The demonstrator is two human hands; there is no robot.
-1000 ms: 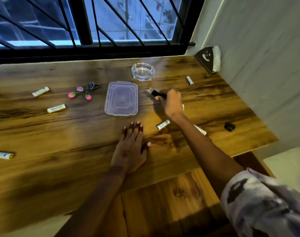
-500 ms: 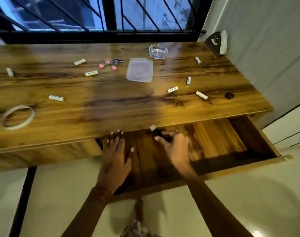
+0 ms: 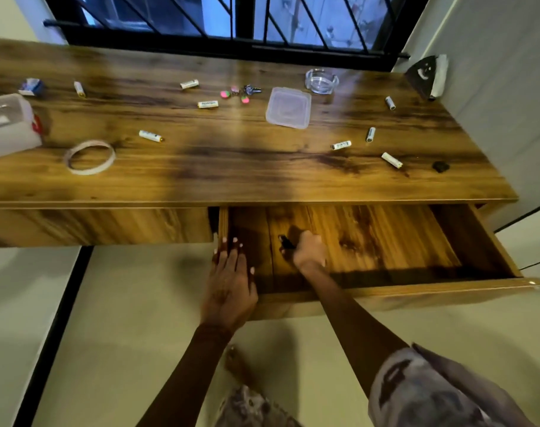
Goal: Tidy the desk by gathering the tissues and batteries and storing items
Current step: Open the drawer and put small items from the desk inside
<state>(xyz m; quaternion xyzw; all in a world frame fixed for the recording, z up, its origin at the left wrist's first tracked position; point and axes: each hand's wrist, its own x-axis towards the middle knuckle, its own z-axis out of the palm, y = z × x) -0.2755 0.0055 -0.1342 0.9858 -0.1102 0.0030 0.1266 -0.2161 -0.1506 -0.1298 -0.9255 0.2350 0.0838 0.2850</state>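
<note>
Drawer (image 3: pixel 385 238) found pulled out under desk (image 3: pixel 231 167), wood floor bare except at hands. Right hand (image 3: pixel 308 249) inside drawer, fingers closed around small black item (image 3: pixel 285 243); item mostly hidden, kind not determinable. Left hand (image 3: pixel 230 285) flat, fingers spread, over drawer's front left corner.

Batteries observed on desk: 8 counted, white cylinders with darker ends, scattered well apart. 4 at right (image 3: pixel 340 145) (image 3: pixel 370 134) (image 3: pixel 391 159) (image 3: pixel 390 102), 4 at centre and left (image 3: pixel 207 104) (image 3: pixel 189 84) (image 3: pixel 150 135) (image 3: pixel 79 89). Printing on labels blurred, not legible.

Also noted on desk: clear lid (image 3: pixel 288 107), glass ashtray (image 3: pixel 321 81) behind it, keys (image 3: pixel 241 92) with pink and green charms, tape ring (image 3: pixel 89 157), clear box (image 3: pixel 8 124) at left edge, small blue-and-white pack (image 3: pixel 31 86), dark lump (image 3: pixel 440 166) near right edge. Tissue holder (image 3: pixel 427 76) at far right corner, white tissue showing.
</note>
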